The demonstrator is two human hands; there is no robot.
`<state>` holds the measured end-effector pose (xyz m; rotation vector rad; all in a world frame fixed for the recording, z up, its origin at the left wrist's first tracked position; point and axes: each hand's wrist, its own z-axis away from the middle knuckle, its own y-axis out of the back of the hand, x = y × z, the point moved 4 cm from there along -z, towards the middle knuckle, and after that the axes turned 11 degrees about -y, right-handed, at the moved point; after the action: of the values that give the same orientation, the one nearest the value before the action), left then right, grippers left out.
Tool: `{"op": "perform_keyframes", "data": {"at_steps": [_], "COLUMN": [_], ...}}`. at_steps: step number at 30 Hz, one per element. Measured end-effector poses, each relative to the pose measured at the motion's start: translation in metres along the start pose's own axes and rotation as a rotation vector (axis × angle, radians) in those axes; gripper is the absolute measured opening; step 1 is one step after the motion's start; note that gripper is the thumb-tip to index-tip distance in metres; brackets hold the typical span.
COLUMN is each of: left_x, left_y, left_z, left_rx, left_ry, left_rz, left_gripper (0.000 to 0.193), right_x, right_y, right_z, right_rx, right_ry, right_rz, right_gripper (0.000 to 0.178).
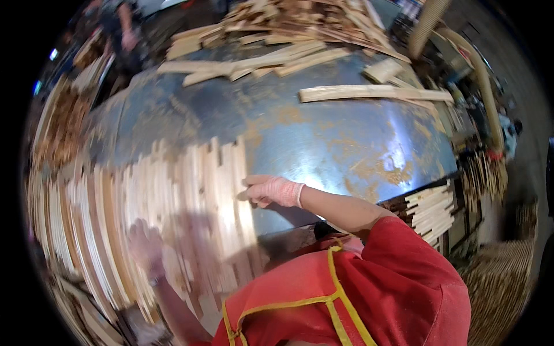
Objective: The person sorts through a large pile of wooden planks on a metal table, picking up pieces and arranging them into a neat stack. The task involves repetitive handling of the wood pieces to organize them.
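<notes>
Pale wooden strips (pixel 199 173) lie side by side in a wide row on the left part of the metal table. My left hand (pixel 147 248) is spread over the strips, blurred, with its fingers apart and nothing visibly held. At the row's right edge, my right hand (pixel 274 189) wears a pinkish-white glove. Its fingers are slightly bent and apart, and the tips touch the outermost strip (pixel 239 167). A shadow falls across the near part of the row.
The metal table (pixel 288 138) carries sawdust patches. A loose board (pixel 369 93) lies across its far side, before a heap of scrap wood (pixel 300 29). A ridged hose (pixel 485 81) bends down at the right. Stacked strips (pixel 430 213) sit below the right edge. A person (pixel 121 34) stands far left.
</notes>
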<state>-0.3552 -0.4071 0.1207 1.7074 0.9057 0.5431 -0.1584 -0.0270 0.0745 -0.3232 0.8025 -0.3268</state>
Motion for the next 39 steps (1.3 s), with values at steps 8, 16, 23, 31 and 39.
{"op": "perform_keyframes", "data": {"at_steps": [8,16,23,31,39], "left_x": [0.288,0.472,0.474,0.342,0.259], "left_y": [0.026,0.013,-0.042,-0.141,-0.204], "left_z": [0.009,-0.028,-0.094,-0.304,-0.512], "left_rx": [-0.162,-0.714,-0.874,-0.096,-0.030], "left_ry": [-0.339,-0.510,-0.312,-0.295,-0.134], "left_rz": [0.407,0.462,0.680,0.392,-0.266], "left_gripper": [0.045,0.049,0.043,0.058,0.047], "right_x": [-0.069,-0.150,-0.141,-0.061,0.010], "right_y": [0.294,0.515,0.511,0.390,0.399], "right_z": [0.122,0.145,0.184,0.172,0.114], "right_rx": [1.028,1.385,0.760,1.171,1.364], "right_ry": [0.090,0.168,0.105,0.061,0.034], "right_rz": [0.945,1.635,1.101,0.980,1.169], "right_gripper": [0.075,0.075,0.071,0.086,0.100]}}
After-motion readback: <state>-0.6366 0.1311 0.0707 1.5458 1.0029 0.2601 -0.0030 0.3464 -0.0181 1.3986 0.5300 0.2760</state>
